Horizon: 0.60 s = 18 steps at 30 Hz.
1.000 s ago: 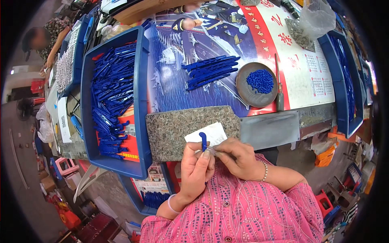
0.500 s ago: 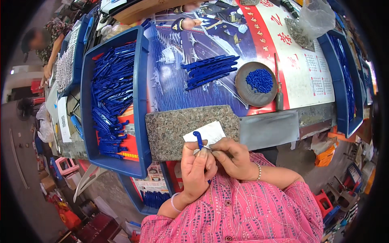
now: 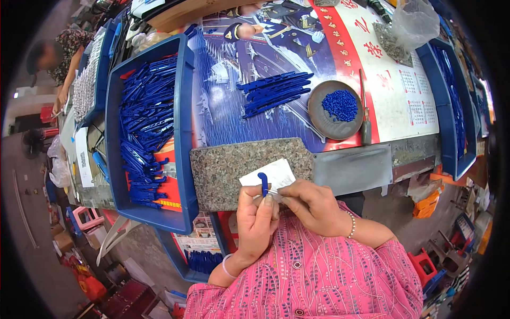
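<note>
At far left, a white sheet (image 3: 83, 158) bears print too small to read. Right of it, a blue tray (image 3: 186, 138) holds blue strips (image 3: 146, 109), which partly hide a red sheet (image 3: 171, 192) with yellow lettering. A lower tray (image 3: 171, 254) is partly covered by it. The tray's right wall meets a granite slab (image 3: 218, 170), whose speckled surface shows up to a white paper (image 3: 280, 170).

Just nearer, the left hand's (image 3: 255, 220) thumb and forefinger clamp a blue hooked piece (image 3: 263, 179), hook upward; its lower part is hidden. The right hand's (image 3: 321, 210) thumb and forefinger are together beside it; what they pinch cannot be told.

Farther right, a brown dish (image 3: 321, 125) of blue pellets (image 3: 340, 105) and a screwdriver (image 3: 366, 130) rest on a poster (image 3: 396, 111) with large red characters and small calendar grids. The rightmost tray (image 3: 442, 101) is strongly bent near the rim.
</note>
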Available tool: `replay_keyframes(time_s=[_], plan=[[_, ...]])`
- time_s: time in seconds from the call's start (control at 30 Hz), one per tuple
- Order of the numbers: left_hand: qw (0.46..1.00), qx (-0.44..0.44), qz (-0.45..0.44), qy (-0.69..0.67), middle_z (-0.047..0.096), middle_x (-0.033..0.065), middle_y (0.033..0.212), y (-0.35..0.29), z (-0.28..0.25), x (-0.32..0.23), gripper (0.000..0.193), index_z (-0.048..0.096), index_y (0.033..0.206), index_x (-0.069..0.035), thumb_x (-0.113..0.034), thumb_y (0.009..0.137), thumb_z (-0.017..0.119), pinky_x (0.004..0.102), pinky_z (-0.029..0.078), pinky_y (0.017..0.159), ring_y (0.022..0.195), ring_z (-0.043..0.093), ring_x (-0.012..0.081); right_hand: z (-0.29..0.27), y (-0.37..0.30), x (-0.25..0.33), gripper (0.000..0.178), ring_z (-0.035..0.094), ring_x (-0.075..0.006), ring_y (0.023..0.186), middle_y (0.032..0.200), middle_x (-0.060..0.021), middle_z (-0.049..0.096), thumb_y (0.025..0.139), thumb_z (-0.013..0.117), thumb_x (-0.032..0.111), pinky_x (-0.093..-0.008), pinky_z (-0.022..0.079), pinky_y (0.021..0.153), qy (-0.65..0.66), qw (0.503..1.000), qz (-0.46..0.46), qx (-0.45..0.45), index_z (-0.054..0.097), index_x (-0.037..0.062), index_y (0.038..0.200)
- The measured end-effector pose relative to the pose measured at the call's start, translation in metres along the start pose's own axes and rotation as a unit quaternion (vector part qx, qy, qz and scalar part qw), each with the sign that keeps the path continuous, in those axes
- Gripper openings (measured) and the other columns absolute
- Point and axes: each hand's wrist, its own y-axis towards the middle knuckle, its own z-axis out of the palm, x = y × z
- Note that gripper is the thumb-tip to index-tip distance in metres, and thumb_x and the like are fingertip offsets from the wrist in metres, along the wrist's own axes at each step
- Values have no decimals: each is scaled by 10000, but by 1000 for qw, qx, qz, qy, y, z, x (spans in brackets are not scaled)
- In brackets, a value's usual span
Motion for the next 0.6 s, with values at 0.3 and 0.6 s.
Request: replay_keyframes(time_s=[0.3, 0.6], plan=[[997, 26, -48, -51, 446, 23, 649, -1, -5, -7, 146, 416, 1108, -57, -75, 964, 402, 193, 266, 370, 419, 319, 54, -4, -3, -8, 149, 632, -200, 691, 818, -111, 617, 847, 598, 57, -301, 480, 599, 152, 986, 56, 44, 594, 6, 987], [986, -20, 62, 154, 568, 66, 723, 0, -4, 4, 134, 414, 1071, 7, -7, 940, 440, 178, 370, 466, 520, 466, 56, -1, 6, 0, 232, 598, -91, 651, 765, -67, 632, 793, 662, 76, -240, 470, 563, 82, 989, 118, 16, 589, -31, 986]])
